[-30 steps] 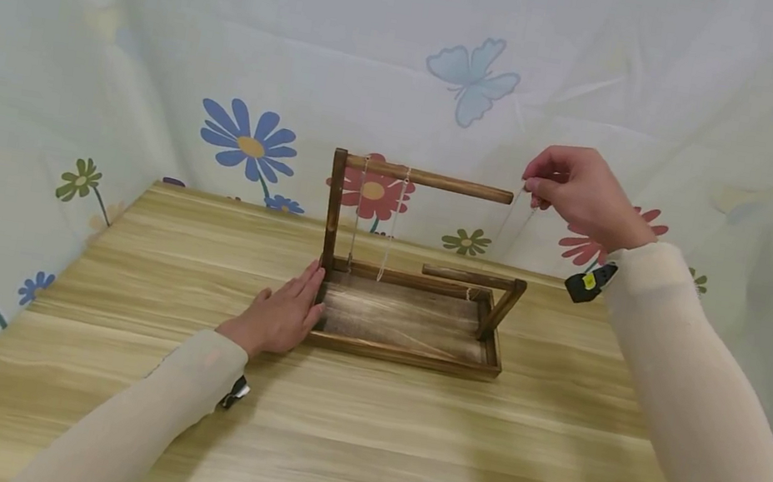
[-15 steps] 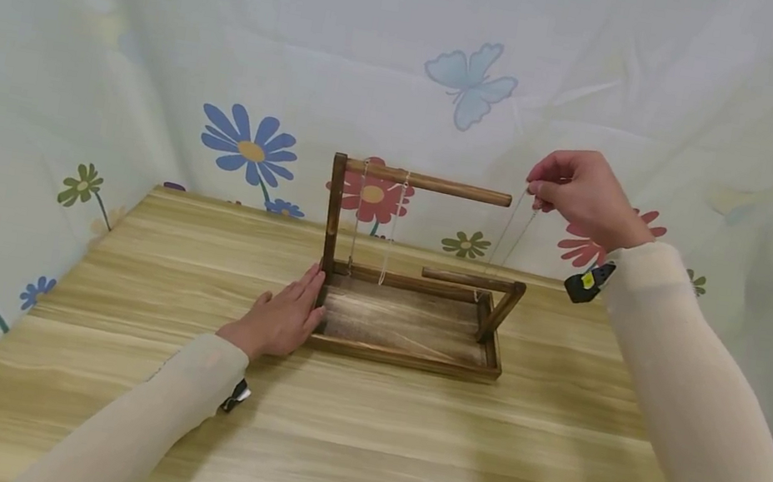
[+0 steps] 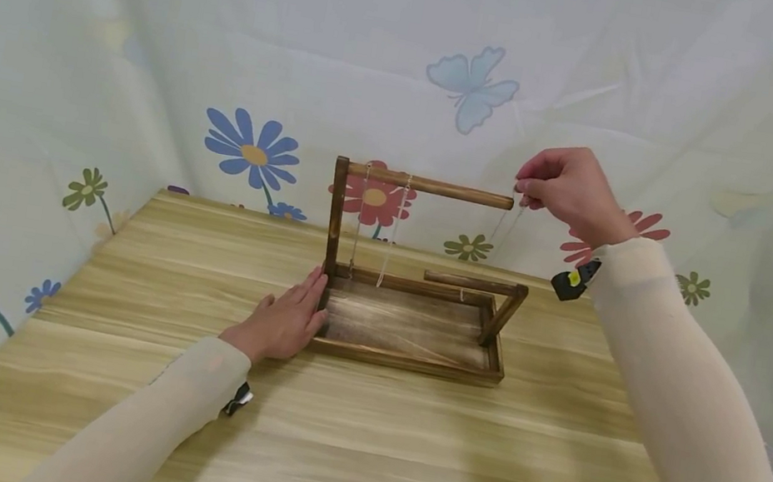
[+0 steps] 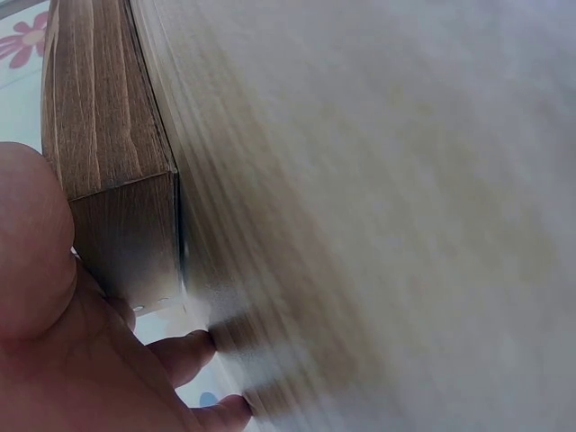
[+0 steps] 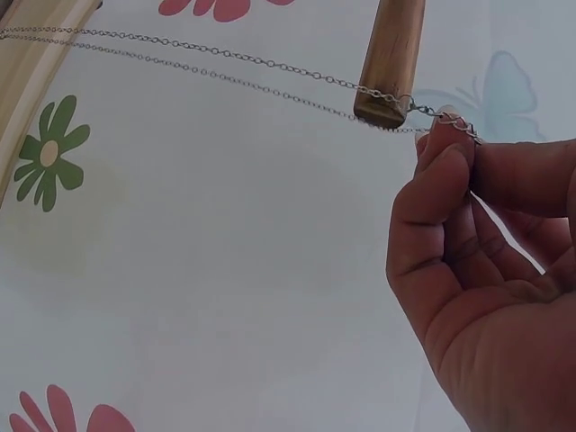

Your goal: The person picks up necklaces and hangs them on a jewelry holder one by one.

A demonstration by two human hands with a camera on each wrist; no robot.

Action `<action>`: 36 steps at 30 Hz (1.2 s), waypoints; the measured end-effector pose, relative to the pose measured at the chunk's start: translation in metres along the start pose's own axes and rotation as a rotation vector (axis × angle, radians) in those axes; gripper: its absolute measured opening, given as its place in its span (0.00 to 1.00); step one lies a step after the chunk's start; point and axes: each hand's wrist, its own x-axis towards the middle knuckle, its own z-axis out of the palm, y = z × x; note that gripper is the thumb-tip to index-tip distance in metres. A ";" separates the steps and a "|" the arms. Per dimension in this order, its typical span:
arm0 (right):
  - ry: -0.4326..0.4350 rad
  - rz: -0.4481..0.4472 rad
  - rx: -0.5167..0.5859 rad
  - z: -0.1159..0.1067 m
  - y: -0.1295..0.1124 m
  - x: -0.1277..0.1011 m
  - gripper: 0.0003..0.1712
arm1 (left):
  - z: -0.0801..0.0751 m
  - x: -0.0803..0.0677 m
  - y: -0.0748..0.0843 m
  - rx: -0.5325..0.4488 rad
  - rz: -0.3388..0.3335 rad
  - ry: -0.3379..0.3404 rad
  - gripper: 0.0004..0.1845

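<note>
The person's right hand (image 3: pixel 571 190) pinches a thin silver chain necklace (image 5: pixel 243 70) between thumb and fingertips, holding its top right at the free end of the upper round rod (image 3: pixel 440 189) of a dark-stained wooden jewellery stand with a tray base (image 3: pixel 409 337); the loop hangs down from the fingers beside the rod tip, not yet over it. The left hand (image 3: pixel 283 317) lies flat and relaxed on the pale wood-grain table (image 3: pixel 355 438), fingers straight against the stand's left edge, steadying it. The step in hand looks like threading the loop onto the rod, where two other chains (image 3: pixel 377 223) already hang; the next move would call for opening the loop around the tip and sliding it leftward. Compared with a second ago, the right hand has closed in on the rod end, while the left has stayed put
</note>
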 end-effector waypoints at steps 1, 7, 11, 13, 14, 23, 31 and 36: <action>0.004 0.001 0.002 0.001 0.000 0.001 0.10 | 0.000 0.000 0.000 0.002 0.001 0.001 0.37; 0.038 0.034 -0.001 0.007 -0.003 0.004 0.11 | 0.000 -0.001 -0.001 -0.001 0.001 -0.001 0.37; 0.056 0.058 -0.001 0.011 -0.008 0.005 0.13 | -0.001 -0.003 -0.001 -0.003 0.001 -0.007 0.37; 0.060 0.063 0.001 0.014 -0.011 0.005 0.13 | -0.001 -0.002 -0.002 0.000 0.001 -0.005 0.37; 0.060 0.062 0.006 0.015 -0.013 0.005 0.13 | -0.001 -0.002 -0.002 0.001 0.000 -0.004 0.37; 0.050 0.049 0.040 0.025 -0.021 0.009 0.11 | -0.001 -0.002 -0.004 0.007 -0.006 -0.002 0.37; 0.046 0.053 0.016 0.033 -0.027 0.011 0.10 | 0.000 -0.002 -0.003 0.010 0.001 0.004 0.37; 0.038 0.053 0.051 0.037 -0.031 0.012 0.10 | -0.001 -0.002 -0.005 0.011 0.000 0.007 0.37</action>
